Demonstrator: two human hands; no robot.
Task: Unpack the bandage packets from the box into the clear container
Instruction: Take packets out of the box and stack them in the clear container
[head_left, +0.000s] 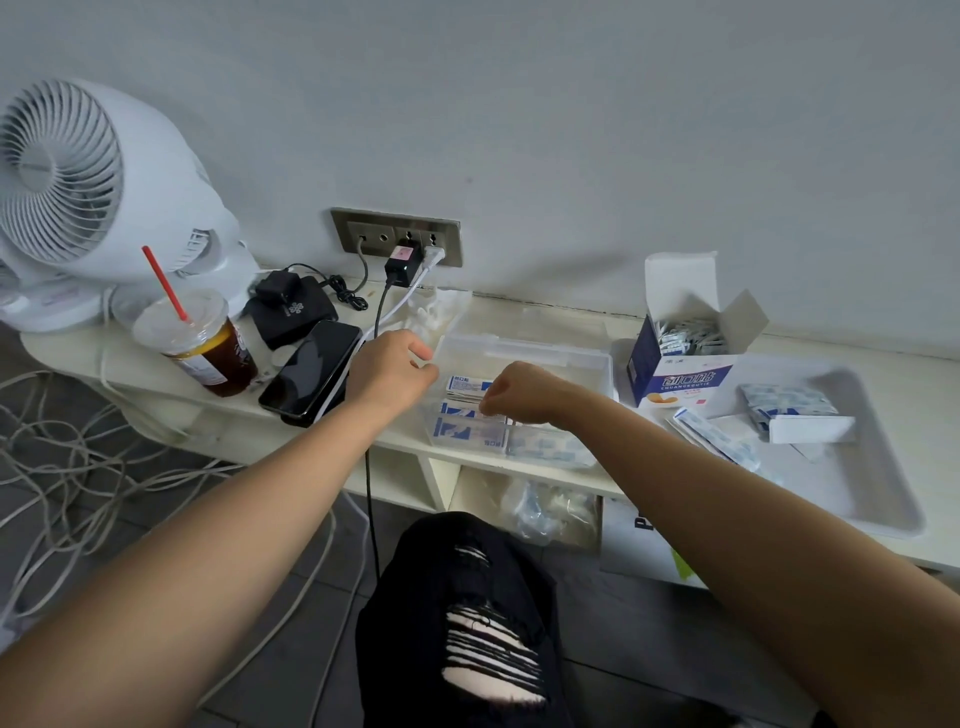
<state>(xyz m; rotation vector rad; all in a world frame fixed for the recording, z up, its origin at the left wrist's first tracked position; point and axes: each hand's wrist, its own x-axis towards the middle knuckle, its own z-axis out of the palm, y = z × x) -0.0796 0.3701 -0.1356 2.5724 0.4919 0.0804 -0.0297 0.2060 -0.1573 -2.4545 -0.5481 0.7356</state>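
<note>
Left hand (392, 366) at container (524, 347) rim; right hand (519, 392) maybe pinching packets (465, 431).

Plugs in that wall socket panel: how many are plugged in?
3, all in the wall panel: a thin grey cable plug at the left, a black adapter in the middle, a white plug at the right. None looks hidden.

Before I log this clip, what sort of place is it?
Probably a home room or dorm: a low white shelf carries a desk fan, a takeaway drink cup and a phone.
</note>
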